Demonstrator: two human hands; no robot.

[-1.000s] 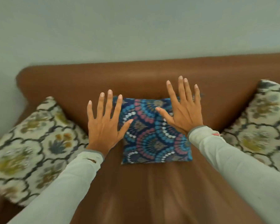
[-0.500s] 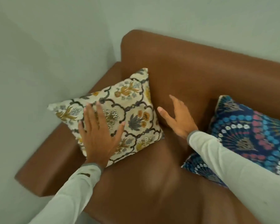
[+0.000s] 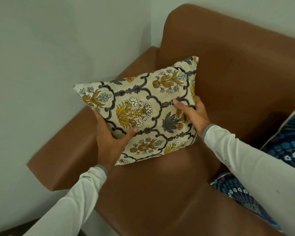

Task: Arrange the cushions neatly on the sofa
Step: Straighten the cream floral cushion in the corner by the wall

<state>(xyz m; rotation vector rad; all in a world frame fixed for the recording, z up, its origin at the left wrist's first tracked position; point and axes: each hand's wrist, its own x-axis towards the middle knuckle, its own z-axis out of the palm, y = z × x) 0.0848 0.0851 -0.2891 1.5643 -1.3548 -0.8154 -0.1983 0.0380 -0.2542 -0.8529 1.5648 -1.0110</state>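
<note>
A cream cushion with yellow flowers and dark scrollwork (image 3: 143, 111) is held at the left end of the brown leather sofa (image 3: 160, 193), in the corner between armrest and backrest. My left hand (image 3: 109, 142) grips its lower left edge, thumb on the front face. My right hand (image 3: 192, 114) clasps its right edge, thumb on the front and fingers behind. The cushion's bottom right corner touches the seat; whether the rest is lifted I cannot tell. A blue patterned cushion (image 3: 286, 150) leans at the right edge of the view, partly hidden by my right sleeve.
The sofa's left armrest (image 3: 71, 150) runs close along a pale wall (image 3: 49, 65). The backrest (image 3: 237, 65) stands against another pale wall. Bare seat leather lies between the two cushions. A strip of dark floor shows at the bottom left.
My view swung left from the blue cushion to the sofa's left corner. Both hands went from resting flat to gripping the cream cushion's sides, and it now stands more upright.
</note>
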